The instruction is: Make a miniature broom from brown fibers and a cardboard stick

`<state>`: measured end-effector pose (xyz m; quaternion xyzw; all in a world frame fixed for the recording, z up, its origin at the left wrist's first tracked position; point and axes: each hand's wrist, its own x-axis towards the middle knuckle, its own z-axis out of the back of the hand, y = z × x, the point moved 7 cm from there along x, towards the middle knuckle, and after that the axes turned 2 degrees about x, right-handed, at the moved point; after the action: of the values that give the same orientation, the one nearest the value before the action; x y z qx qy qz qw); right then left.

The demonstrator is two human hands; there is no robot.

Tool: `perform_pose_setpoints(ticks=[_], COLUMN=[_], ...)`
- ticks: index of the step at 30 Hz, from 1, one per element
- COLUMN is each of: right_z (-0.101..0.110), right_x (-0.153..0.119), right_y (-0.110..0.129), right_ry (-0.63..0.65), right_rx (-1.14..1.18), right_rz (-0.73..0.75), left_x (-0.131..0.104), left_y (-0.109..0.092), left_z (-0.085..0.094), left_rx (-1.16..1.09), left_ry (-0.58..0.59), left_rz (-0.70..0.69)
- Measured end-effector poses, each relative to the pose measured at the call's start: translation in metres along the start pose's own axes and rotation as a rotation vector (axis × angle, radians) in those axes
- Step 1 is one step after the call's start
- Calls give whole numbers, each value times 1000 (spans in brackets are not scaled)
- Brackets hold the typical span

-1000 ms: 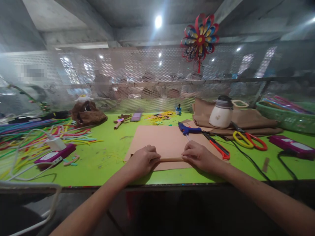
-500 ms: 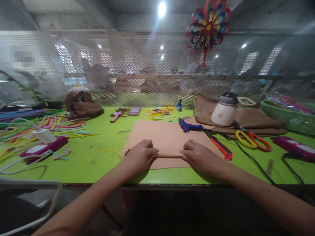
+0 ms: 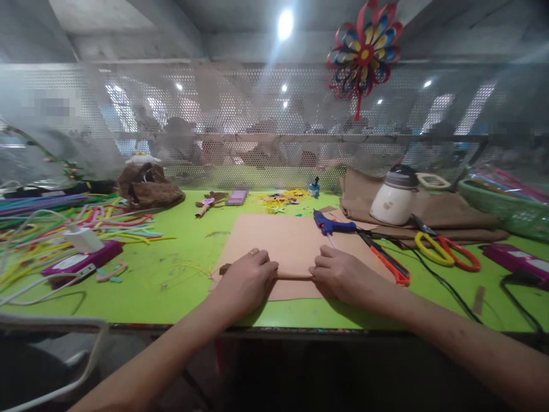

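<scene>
A light tan sheet (image 3: 274, 240), perhaps felt or foam, lies flat on the green table. Across its near part runs a thin tan roll (image 3: 294, 276), with a dark brown end (image 3: 225, 268) sticking out at the left. My left hand (image 3: 249, 279) has its fingers curled over the left part of the roll. My right hand (image 3: 343, 277) grips the right part the same way, so only the middle stretch shows between them. Just beyond my right hand, a blue glue gun (image 3: 337, 226) rests on the sheet's far right corner.
An orange and black cutter (image 3: 388, 263) and yellow-and-orange scissors (image 3: 448, 252) lie to the right. Behind them, a cream jar (image 3: 392, 200) stands on folded brown cloth (image 3: 463, 214). Colourful pipe cleaners (image 3: 137, 229), a purple power strip (image 3: 83, 263) and cables occupy the left.
The dark end at the left shows more beyond my left hand. My right hand has shifted slightly left along the roll. The whole view has tilted a little.
</scene>
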<state>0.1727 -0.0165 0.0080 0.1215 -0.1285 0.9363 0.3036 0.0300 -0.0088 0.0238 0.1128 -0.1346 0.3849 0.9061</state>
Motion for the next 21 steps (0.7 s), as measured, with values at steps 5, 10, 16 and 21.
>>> perform_pose_setpoints(ticks=[5,10,16,21], right_z=[2,8,-2,-1], right_x=[3,1,-6,-2], right_y=[-14,-29,-47,-47], right_ry=[8,0,1,-65], right_rx=[169,547,698,646], right_rz=[-27,-227,-509,-441], left_x=[-6,-2,0,3], left_y=[0,9,11,10], left_z=[3,-3,-4,-2], left_rx=[-49,-86,-76,-74], left_ry=[-56,-19,13,34], left_rz=[62,95,114,86])
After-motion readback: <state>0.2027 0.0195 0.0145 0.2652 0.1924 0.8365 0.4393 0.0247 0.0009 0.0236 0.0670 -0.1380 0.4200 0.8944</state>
